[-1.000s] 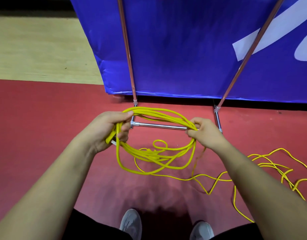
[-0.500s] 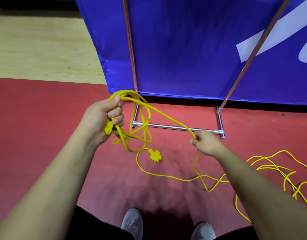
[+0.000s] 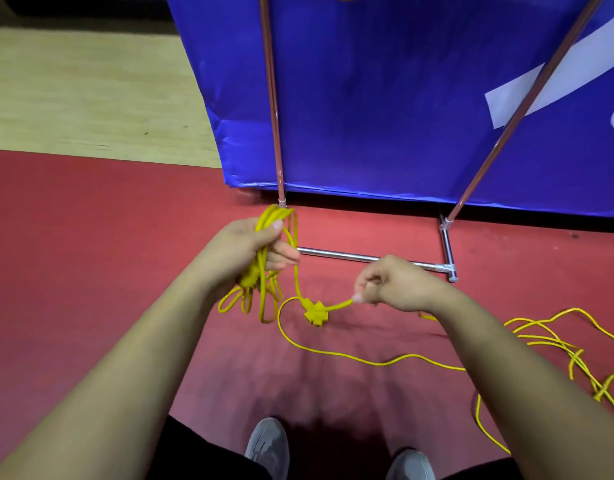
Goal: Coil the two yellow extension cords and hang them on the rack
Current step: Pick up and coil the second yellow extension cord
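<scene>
Left hand [image 3: 253,251] gripped the coiled yellow cord [image 3: 275,214]. Right hand [image 3: 395,285] pinched the tail just right of its socket end [image 3: 315,311], long axis running leftward to the coil. More loose cord [image 3: 381,364] lay on the floor at right.

- No text, number or brand can be read anywhere.
- Blue banner [image 3: 385,98], upper right of the frame: white shapes [image 3: 527,95] cut off by the edge; cannot tell whether they are letters or a logo.
- Socket block [image 3: 315,310] of the yellow extension cord [image 3: 340,304], centre: any marking is too small to tell.
</scene>
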